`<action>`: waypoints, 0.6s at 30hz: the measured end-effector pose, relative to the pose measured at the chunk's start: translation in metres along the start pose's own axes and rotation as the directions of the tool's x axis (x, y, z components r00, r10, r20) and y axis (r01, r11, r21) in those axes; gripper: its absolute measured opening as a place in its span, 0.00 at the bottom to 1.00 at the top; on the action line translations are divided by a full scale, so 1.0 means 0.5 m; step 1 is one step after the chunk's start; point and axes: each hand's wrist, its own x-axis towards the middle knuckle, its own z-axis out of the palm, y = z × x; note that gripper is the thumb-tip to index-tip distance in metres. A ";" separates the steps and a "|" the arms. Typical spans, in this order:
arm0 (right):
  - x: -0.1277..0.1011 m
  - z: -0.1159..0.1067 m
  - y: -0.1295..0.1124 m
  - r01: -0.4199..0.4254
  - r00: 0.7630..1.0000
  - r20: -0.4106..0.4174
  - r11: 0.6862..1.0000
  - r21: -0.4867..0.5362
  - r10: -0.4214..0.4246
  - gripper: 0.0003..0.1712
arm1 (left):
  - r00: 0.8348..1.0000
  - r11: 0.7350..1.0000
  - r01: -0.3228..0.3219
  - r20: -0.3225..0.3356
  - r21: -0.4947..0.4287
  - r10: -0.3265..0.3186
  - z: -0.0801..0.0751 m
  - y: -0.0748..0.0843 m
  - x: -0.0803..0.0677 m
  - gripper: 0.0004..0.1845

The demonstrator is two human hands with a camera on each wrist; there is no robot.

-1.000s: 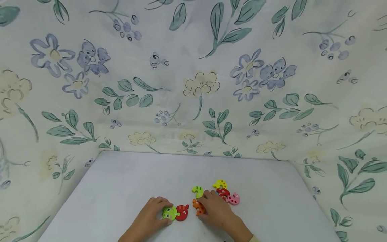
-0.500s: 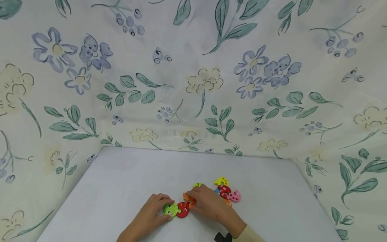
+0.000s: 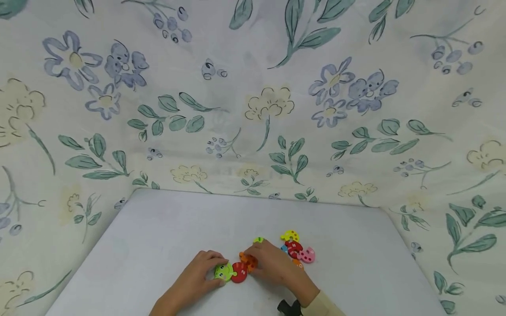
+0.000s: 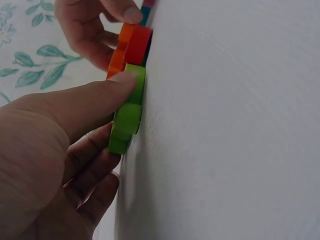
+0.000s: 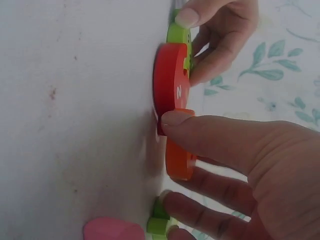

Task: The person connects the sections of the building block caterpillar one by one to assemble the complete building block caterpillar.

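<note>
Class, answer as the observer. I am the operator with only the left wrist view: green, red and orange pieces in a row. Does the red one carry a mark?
Observer: Yes, the right wrist view shows a white 2 on the red piece.
Operator: Are more pieces lying nearby?
Observer: The head view shows a yellow piece and a pink piece beyond the right hand.

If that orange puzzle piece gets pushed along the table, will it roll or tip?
Probably neither: the orange piece looks flat and thick-cut, lying on the table, so it should slide. It seems rigid under the right hand, and likely light.
</note>
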 end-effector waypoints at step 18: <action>-0.004 0.016 -0.012 -0.015 1.000 -0.003 1.000 -0.013 0.015 0.26 | 0.998 0.999 0.018 0.065 -0.047 -0.015 -0.018 -0.013 0.001 0.28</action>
